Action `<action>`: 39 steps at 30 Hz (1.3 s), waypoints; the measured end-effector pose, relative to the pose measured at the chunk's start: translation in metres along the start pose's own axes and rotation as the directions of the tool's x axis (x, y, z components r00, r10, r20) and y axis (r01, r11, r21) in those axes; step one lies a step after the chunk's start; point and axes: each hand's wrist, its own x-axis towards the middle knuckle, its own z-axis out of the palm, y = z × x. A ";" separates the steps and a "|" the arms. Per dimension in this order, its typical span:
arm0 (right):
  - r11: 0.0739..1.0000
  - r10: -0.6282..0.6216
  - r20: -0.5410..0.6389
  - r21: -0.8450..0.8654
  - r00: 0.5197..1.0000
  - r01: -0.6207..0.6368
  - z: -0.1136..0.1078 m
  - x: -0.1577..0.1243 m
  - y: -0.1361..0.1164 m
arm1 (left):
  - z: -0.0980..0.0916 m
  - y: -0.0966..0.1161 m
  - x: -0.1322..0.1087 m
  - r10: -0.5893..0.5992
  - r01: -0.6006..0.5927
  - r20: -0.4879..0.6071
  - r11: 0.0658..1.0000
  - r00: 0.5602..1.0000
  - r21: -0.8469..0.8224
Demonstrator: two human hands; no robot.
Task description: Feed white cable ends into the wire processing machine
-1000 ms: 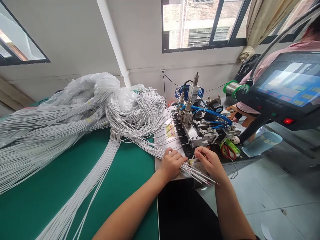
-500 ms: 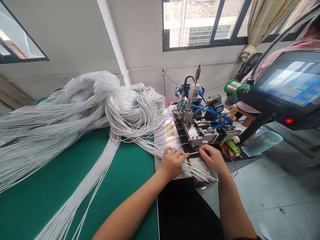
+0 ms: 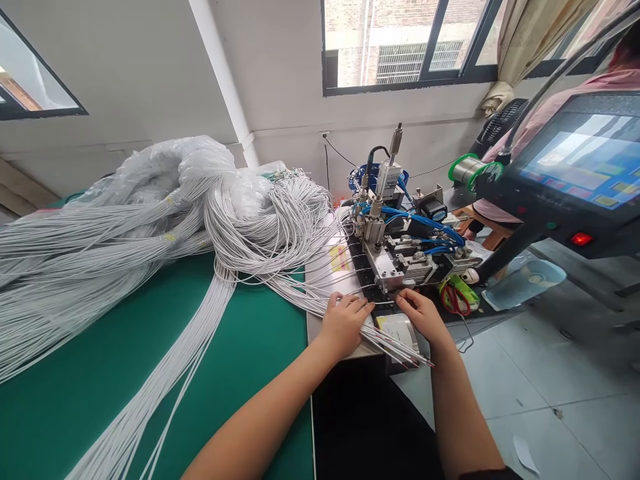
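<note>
A bundle of white cables [image 3: 387,339] runs under my left hand [image 3: 345,323], its stripped, partly reddish ends fanning out toward the lower right. The fingers of that hand are closed over the cables. One single white cable [image 3: 384,303] stretches from the left fingertips to the front of the machine. My right hand [image 3: 420,315] is pinched at the end of this cable, close beneath the metal block. The benchtop machine [image 3: 387,257] has metal cylinders and blue air tubes, and several cables lie across to its left side.
A large heap of white cables [image 3: 265,227], partly in clear plastic, covers the green table [image 3: 250,353]. To the right are a green solder wire spool [image 3: 475,171], red-handled pliers [image 3: 455,298] and a touch screen [image 3: 590,160]. A person in pink [image 3: 555,107] sits behind the screen.
The view has shifted slightly. My left fingers have drawn back a little from the single cable's end, and more of that cable shows between my hands.
</note>
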 end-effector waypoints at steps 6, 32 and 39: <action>0.907 0.200 0.080 0.361 0.977 -0.215 0.009 0.000 0.011 | -0.001 0.001 0.000 -0.011 0.011 0.001 1.000 1.000 -0.018; 0.994 0.112 0.071 -0.022 0.991 -0.111 -0.035 -0.042 -0.042 | -0.007 0.005 0.000 -0.047 0.057 -0.179 0.997 0.983 0.049; 0.999 0.013 0.443 -0.049 0.896 0.010 -0.049 -0.060 -0.065 | -0.009 0.004 -0.003 -0.042 0.046 -0.246 0.999 0.968 0.010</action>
